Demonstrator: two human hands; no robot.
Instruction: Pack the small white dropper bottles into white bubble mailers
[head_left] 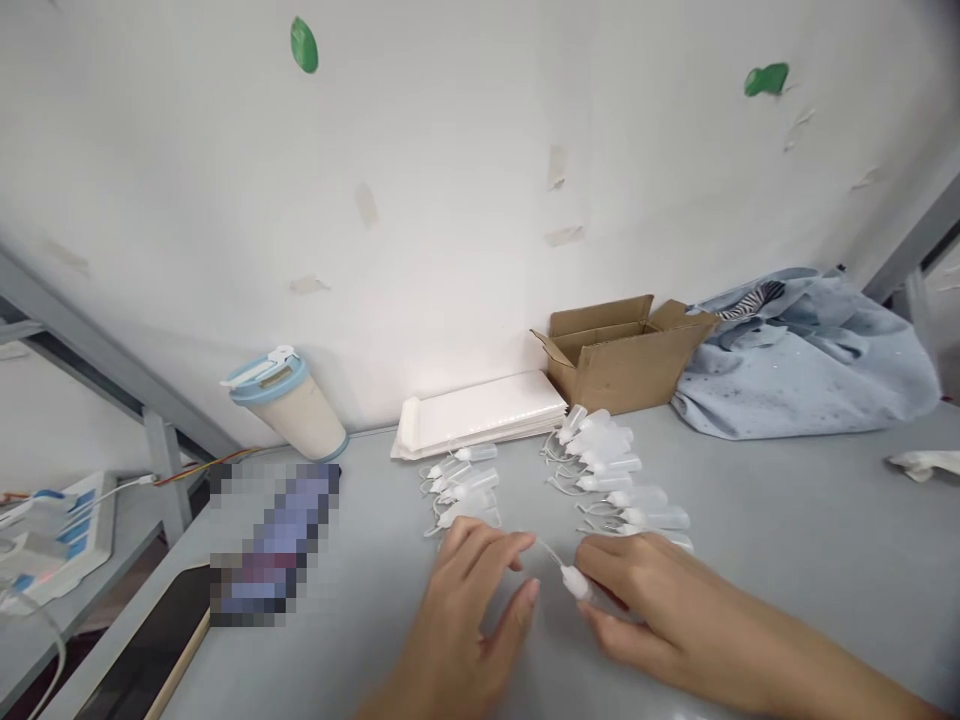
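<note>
A small white plastic dropper bottle (576,582) with a thin cord at its tip is pinched in my right hand (645,600), its cap end pointing left. My left hand (480,600) is just left of it, thumb and forefinger apart, with nothing between them; the cord's end comes close to the forefinger. Beyond my left hand lies a group of similar translucent bottles (469,485) with cords on the grey table. A second row of such bottles (611,465) lies beyond my right hand, partly hidden by it at the near end.
A stack of white padded envelopes (487,408) lies against the wall, beside an open cardboard box (630,360). Blue-grey cloth (802,370) is heaped at the right. On the left are a lidded cup (296,405), a phone (150,640) and a power strip (75,530).
</note>
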